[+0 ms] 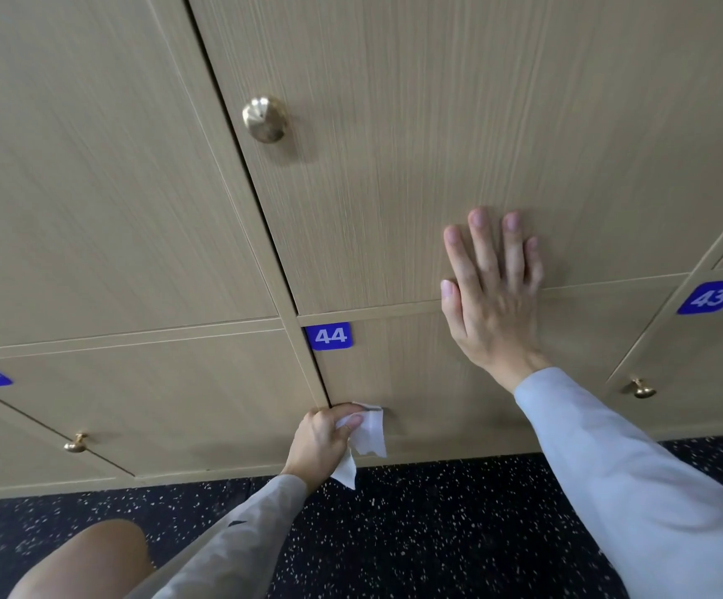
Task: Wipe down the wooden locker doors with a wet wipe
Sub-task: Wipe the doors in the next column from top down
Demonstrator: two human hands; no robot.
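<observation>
Light wooden locker doors fill the view. The low door labelled 44 (pixel 416 382) carries a blue number tag (pixel 330 336). My left hand (pixel 323 438) grips a crumpled white wet wipe (pixel 368 438) against the left side of door 44, where the door's knob sits hidden under the wipe. My right hand (pixel 493 296) lies flat with straight, spread fingers across the seam between door 44 and the upper door (pixel 437 144).
A brass knob (pixel 264 118) sticks out of the upper door. Doors 45 (pixel 135 395) and 43 (pixel 675 361) flank door 44, each with a small brass knob. Below lies dark speckled floor (pixel 437 533). My knee (pixel 92 559) shows at bottom left.
</observation>
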